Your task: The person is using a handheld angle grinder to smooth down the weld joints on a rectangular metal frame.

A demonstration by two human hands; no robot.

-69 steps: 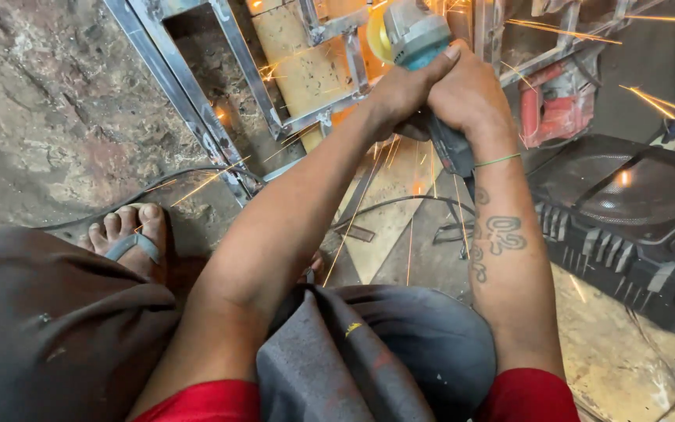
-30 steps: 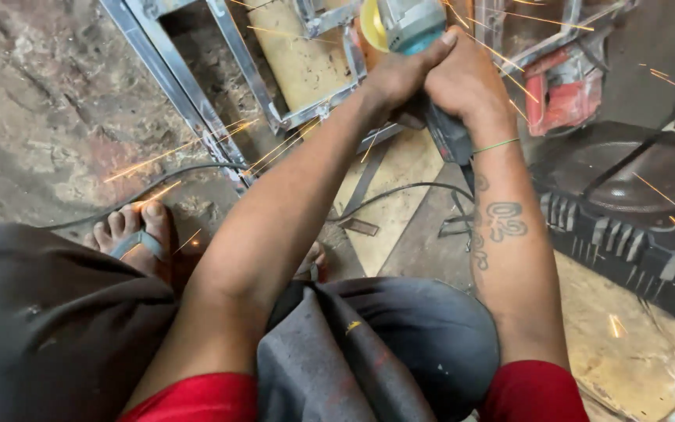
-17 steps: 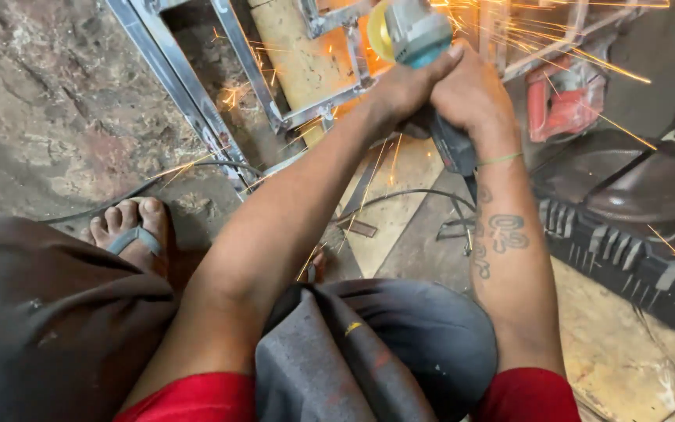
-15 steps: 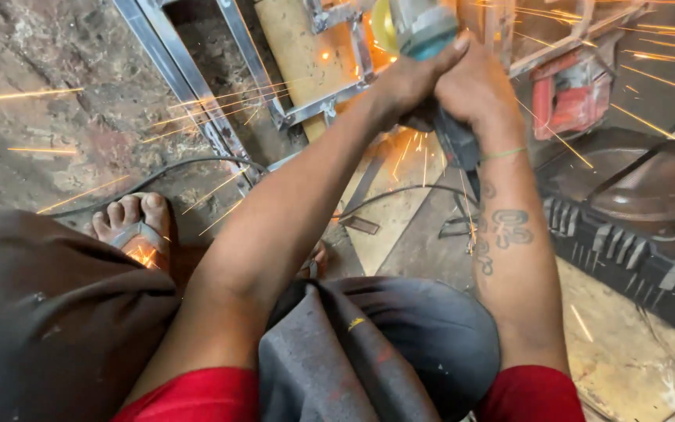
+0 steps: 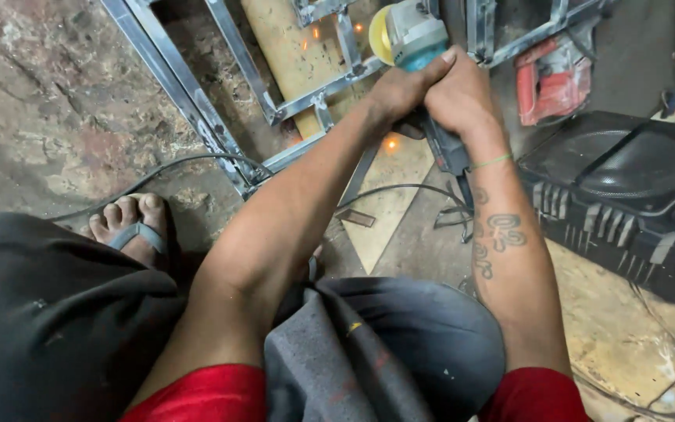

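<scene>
- Head view: my left hand [image 5: 400,90] and my right hand [image 5: 462,98] are both clenched around the angle grinder [image 5: 419,55], side by side and touching, up near the top of the picture.
- The angle grinder has a pale teal-grey head with a yellow disc guard on its left side; its dark body runs back under my palms and comes out below my right wrist, where a black cable [image 5: 400,191] trails off over the floor.
- The grinder's head sits over the metal frame [image 5: 306,98], a grid of bare grey steel bars lying on the ground, and a few orange sparks [image 5: 391,144] glow just beneath my hands.
- A tan plank [image 5: 291,55] lies under the frame's bars.
- My left foot in a grey sandal [image 5: 138,234] rests on the rough concrete, beside the frame's long outer bar.
- To my right stands a black tool case [image 5: 626,195], and past it a red power tool [image 5: 552,78] lies near the frame's far corner.
- A thin green band [image 5: 490,162] circles my right wrist.
</scene>
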